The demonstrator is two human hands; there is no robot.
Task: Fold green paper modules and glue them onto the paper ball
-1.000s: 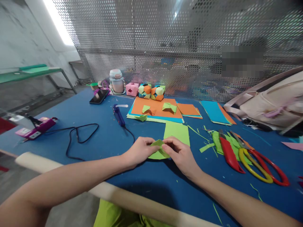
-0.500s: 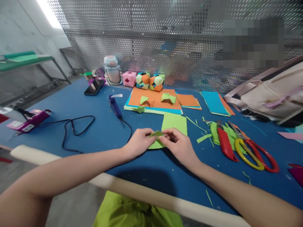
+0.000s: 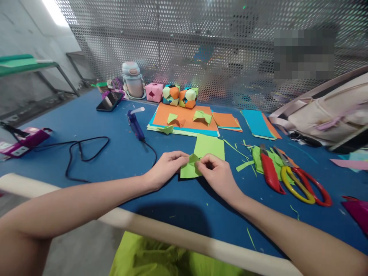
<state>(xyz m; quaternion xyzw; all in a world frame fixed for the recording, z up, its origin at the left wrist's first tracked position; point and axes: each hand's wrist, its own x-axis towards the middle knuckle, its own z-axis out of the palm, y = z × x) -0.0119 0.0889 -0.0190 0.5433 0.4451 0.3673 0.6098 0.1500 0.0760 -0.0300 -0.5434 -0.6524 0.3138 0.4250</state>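
Observation:
A small piece of green paper (image 3: pixel 189 171), partly folded with a raised point at its top, is held between both hands just over the blue table. My left hand (image 3: pixel 168 167) grips its left side, thumb and fingers together. On its right side my right hand (image 3: pixel 216 172) pinches the paper, fingers curled in. Right behind lies a flat green paper square (image 3: pixel 209 145). Folded green paper pieces (image 3: pixel 202 117) rest farther back on an orange sheet (image 3: pixel 188 122).
A blue glue gun (image 3: pixel 135 125) with its cord lies left of centre. Scissors (image 3: pixel 306 184) and a red-handled cutter (image 3: pixel 271 172) lie on the right among green scraps. Paper cubes (image 3: pixel 188 98), a bottle (image 3: pixel 133 80) and a phone (image 3: pixel 109 101) stand or lie at the back, near a bag (image 3: pixel 324 109).
Both hands have shifted on the green paper, so more of its face and raised point shows between them. The whole view has moved slightly.

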